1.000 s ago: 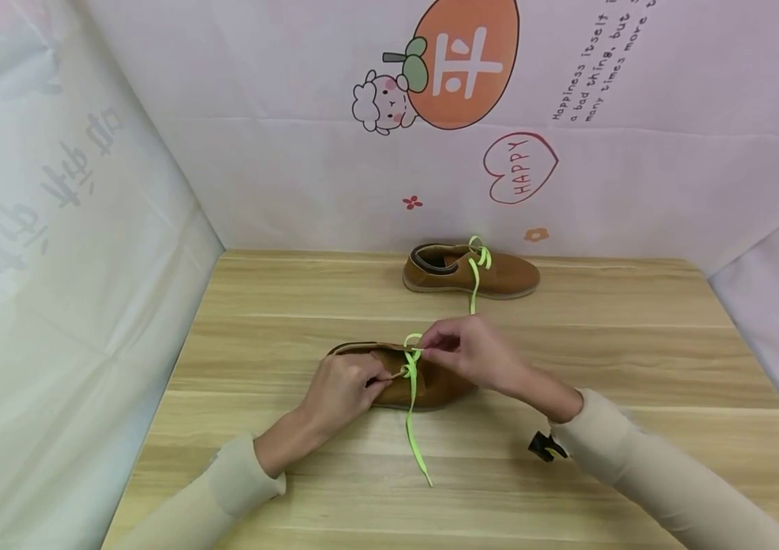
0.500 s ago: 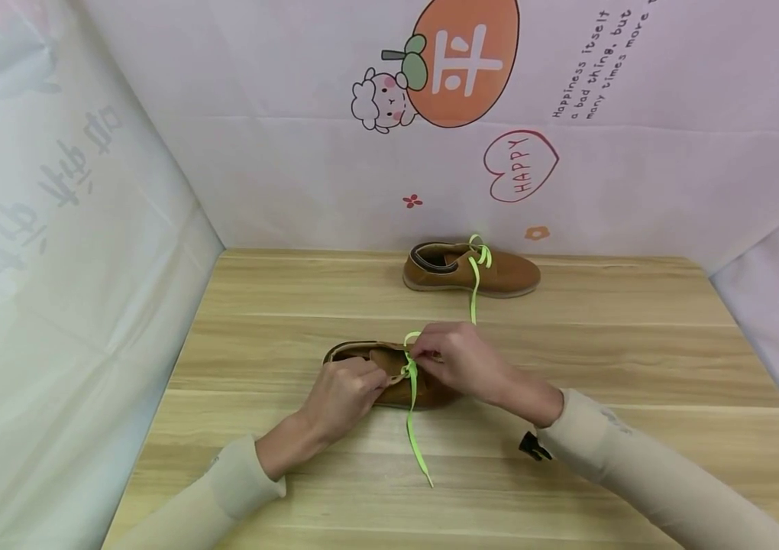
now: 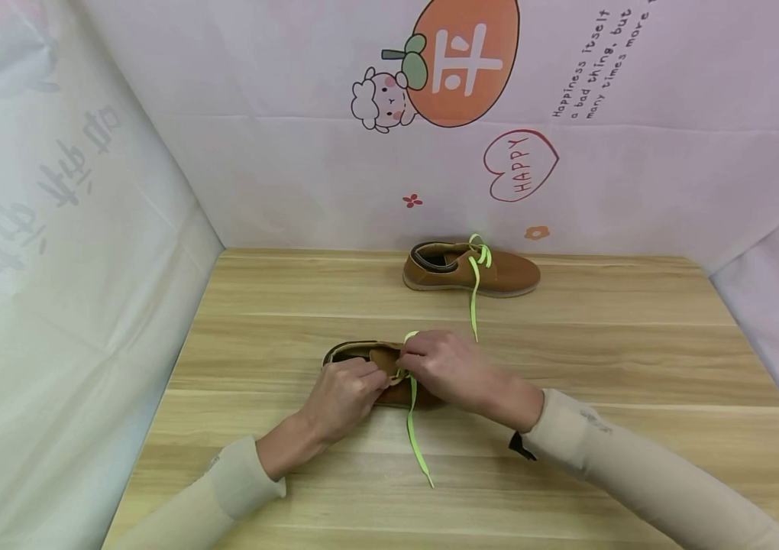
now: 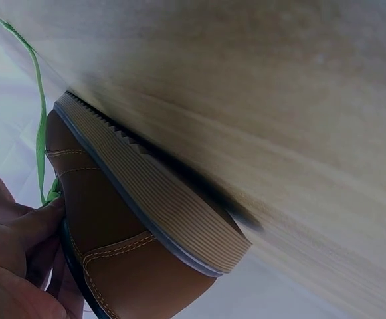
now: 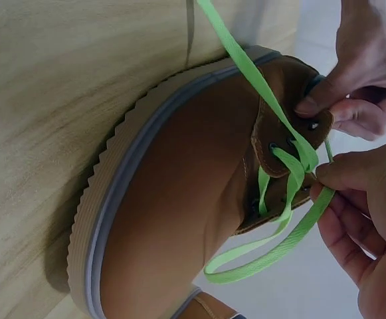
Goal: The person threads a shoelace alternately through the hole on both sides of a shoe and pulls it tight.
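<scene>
A brown leather shoe (image 5: 173,179) with a ridged tan sole rests on the wooden table, toe to the right in the head view. My left hand (image 3: 344,391) pinches its near eyelet flap (image 5: 286,143) between thumb and fingers. Just right of it, my right hand (image 3: 447,370) pinches the bright green shoelace (image 5: 289,242), fingertips close beside the left hand's at the top eyelet. In the right wrist view, the lace crosses the shoe's tongue area and bends in a loose loop below the right fingers. Its other end (image 3: 418,451) hangs over the near side onto the table.
A second brown shoe (image 3: 513,273) with green laces stands at the table's back, beside the printed white cloth wall (image 3: 293,183). One of its lace ends trails forward. A small black object (image 3: 522,447) shows beneath the right sleeve (image 3: 589,435).
My right hand has moved left and slightly down toward the left hand, bringing the lace to the top eyelet. The left hand keeps hold of the flap, nearly still.
</scene>
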A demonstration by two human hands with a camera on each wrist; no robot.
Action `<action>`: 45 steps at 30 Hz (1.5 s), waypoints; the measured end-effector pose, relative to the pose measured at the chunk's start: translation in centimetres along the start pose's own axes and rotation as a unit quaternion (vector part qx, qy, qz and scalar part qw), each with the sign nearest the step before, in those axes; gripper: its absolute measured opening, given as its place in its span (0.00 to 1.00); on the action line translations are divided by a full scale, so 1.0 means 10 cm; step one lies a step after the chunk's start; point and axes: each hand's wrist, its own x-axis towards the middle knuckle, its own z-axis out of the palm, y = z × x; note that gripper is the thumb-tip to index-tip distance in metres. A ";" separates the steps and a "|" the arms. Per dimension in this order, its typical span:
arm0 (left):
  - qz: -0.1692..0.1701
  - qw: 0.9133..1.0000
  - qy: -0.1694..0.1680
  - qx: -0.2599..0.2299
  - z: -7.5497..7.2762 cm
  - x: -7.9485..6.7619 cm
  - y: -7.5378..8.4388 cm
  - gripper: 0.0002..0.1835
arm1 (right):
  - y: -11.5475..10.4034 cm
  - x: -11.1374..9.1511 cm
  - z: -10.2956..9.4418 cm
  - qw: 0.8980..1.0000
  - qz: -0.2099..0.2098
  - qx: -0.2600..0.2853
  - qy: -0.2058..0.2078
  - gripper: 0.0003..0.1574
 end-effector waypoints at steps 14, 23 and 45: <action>-0.008 1.000 -0.001 -0.005 -0.01 -0.01 0.01 0.13 | -0.07 0.02 0.03 0.997 -0.030 -0.053 -0.048 0.12; -0.025 0.999 -0.009 -0.025 -0.02 -0.01 0.01 0.09 | -0.09 0.00 0.03 0.999 0.017 0.009 -0.047 0.14; -0.122 0.988 -0.035 -0.093 -0.03 -0.01 -0.02 0.06 | -0.12 -0.08 0.07 0.984 0.119 0.132 -0.020 0.18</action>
